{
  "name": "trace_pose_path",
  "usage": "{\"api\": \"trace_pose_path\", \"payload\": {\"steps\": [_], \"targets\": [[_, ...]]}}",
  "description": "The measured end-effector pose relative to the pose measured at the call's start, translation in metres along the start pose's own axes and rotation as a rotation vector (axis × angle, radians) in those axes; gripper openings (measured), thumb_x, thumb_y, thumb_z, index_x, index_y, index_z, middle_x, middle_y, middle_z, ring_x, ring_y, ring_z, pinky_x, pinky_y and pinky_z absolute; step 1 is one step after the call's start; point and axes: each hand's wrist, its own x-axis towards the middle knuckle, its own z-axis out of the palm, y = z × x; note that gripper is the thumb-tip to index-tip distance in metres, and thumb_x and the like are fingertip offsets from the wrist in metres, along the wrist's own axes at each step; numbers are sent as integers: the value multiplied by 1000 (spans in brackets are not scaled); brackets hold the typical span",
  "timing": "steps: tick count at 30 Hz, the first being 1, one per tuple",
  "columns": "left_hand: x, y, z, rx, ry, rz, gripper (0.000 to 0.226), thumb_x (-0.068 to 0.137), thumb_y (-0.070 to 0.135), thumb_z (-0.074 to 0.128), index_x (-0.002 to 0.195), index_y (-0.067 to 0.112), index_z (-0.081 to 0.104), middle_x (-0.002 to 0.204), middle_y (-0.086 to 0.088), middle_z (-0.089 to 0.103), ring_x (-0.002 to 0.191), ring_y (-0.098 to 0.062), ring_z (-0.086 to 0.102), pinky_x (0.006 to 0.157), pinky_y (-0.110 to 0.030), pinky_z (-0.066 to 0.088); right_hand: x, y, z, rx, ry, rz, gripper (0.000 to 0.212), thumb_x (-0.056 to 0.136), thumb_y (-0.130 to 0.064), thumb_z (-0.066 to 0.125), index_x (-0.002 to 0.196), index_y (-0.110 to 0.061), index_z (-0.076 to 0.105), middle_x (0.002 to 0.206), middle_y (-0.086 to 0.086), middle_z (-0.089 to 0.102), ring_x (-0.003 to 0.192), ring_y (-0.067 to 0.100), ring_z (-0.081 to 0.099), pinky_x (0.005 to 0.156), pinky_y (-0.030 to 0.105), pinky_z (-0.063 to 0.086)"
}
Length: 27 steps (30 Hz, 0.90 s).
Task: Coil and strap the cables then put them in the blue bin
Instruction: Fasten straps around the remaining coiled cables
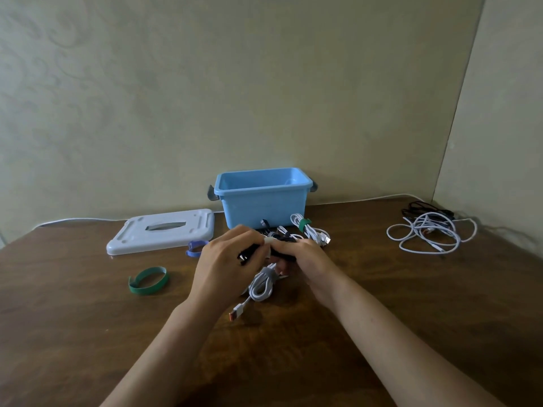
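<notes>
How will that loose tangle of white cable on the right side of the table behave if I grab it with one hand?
The loose white cable tangle would probably go floppy, since its loops sprawl unstrapped. Strands would likely trail and drag. It may snag the black cable lying against it.

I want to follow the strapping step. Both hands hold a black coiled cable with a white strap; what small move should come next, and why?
Probably finish closing the white strap around the black coiled cable: the left hand and right hand both grip it above the brown wooden table, and the open light-blue plastic bin looks empty.
</notes>
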Motion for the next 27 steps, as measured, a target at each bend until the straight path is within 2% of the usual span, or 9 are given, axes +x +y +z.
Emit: {"api": "trace_pose_path", "payload": {"steps": [2,6,10,16,19,20,22,24,27], "targets": [[0,1,0,-27,3,-19,2,87,18,75,88,19,74,87,12,66,76,-7,63,63,-22,50,2,1,0,20,-15,16,29,97,-31,63,94,-6,77,62,-2,66,62,12,56,68,30,44],[0,-2,3,-108,-31,-55,9,88,17,75,96,20,74,92,11,67,82,-10,65,68,-29,54,5,3,-2,84,-34,68,26,97,-29,63,86,-9,77,59,0,62,59,14,55,68,32,44],[1,-5,3,-143,-96,-57,9,87,22,76,95,23,74,95,11,65,86,-11,65,70,-31,55,8,4,-5,150,-51,101,22,98,-26,62,90,-11,76,62,-2,63,57,10,53,65,30,43],[2,-3,2,-309,-130,-168,12,87,35,72,89,24,74,93,9,68,88,-17,67,73,-35,56,11,7,-8,80,-37,133,26,94,-34,67,86,-12,77,61,0,61,64,14,55,70,32,43],[3,-4,3,-339,-117,-266,4,87,24,74,85,21,75,87,9,70,83,-14,68,75,-38,57,11,5,-7,4,13,115,28,93,-35,68,78,-14,78,62,-1,66,65,14,59,73,31,44],[3,-5,3,-340,-125,-278,2,85,20,77,85,20,75,88,9,71,85,-13,69,77,-37,58,13,6,-8,-15,27,103,28,93,-35,68,80,-12,77,62,-1,67,63,13,60,70,28,44],[3,-6,3,-323,-153,-285,10,81,17,80,89,21,75,92,9,72,87,-11,70,79,-34,59,15,6,-8,-37,64,101,34,89,-38,72,95,-5,76,64,-1,69,65,13,63,68,27,45],[2,-6,3,-284,-183,-263,16,80,20,82,93,23,73,93,10,72,88,-7,70,78,-28,60,18,7,-9,-64,103,113,56,80,-46,76,115,-3,70,74,0,71,74,16,65,71,28,45],[1,-7,2,-221,-215,-199,22,79,21,83,97,23,71,94,14,72,90,1,69,81,-22,58,18,7,-10,-151,104,107,63,85,-46,74,128,-1,61,88,3,68,85,17,64,72,29,43]]}}
